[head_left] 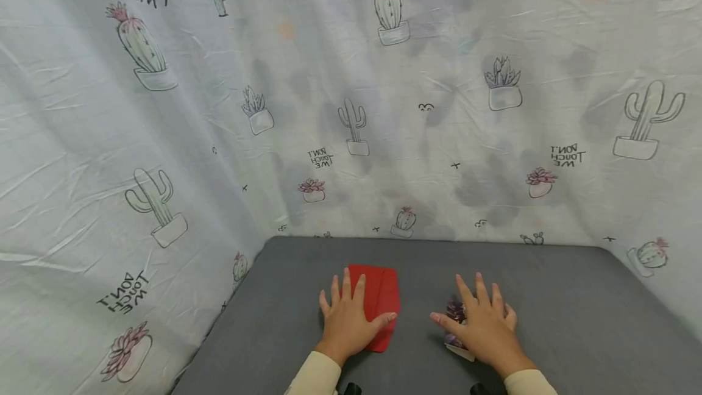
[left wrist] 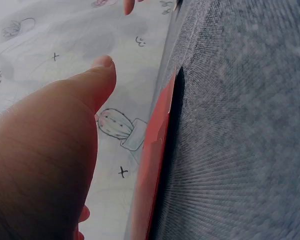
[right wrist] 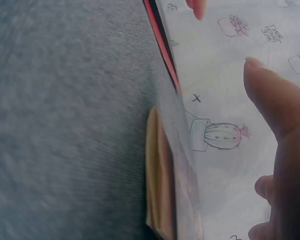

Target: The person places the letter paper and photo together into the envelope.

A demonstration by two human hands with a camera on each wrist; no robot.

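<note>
A flat red envelope point(head_left: 388, 297) with a flap crease lies on the grey table, its edge also visible in the left wrist view. My left hand point(head_left: 347, 319) is over its left part, fingers spread and thumb stretched across it; the left wrist view shows the thumb raised clear of the red paper point(left wrist: 154, 165). To the right lies a small item with a dark purple pattern point(head_left: 455, 309) and cream edges, looking like folded or stacked paper point(right wrist: 160, 185) in the right wrist view. Over it my right hand point(head_left: 485, 325) spreads its fingers, hiding much of it. Neither hand grips anything.
The grey tabletop point(head_left: 307, 261) has rounded far corners. Behind it and along the left hangs a pale curtain point(head_left: 439, 139) printed with cacti and lettering. Two small black objects point(head_left: 353, 389) show at the bottom edge, near the wrists.
</note>
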